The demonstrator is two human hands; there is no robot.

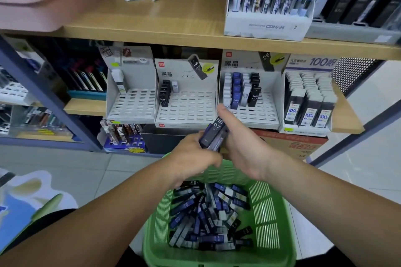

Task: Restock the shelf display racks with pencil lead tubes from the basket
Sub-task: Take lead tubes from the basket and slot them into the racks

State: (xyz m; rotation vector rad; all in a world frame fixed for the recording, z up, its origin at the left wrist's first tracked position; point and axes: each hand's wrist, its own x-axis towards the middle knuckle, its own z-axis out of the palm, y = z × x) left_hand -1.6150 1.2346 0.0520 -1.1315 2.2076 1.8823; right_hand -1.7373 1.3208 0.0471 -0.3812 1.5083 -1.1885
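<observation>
A green plastic basket [269,212] sits low in front of me, filled with several black, blue and white pencil lead tubes [208,217]. Above it, both hands hold a small bundle of dark HB 0.7 tubes [213,135]. My left hand [191,156] grips the bundle's lower end. My right hand [243,149] curls round its right side, thumb raised. On the shelf behind stand white slotted display racks: a middle one [186,108] with one row of black tubes, and a right one [258,115] with white, blue and black rows.
A nearly bare rack [132,104] stands left of the middle one. A full box of 100-lead packs [308,104] is at the right. The wooden shelf above [173,26] carries a pink tub, crumpled paper and boxed leads. A cardboard box [290,143] sits under the racks.
</observation>
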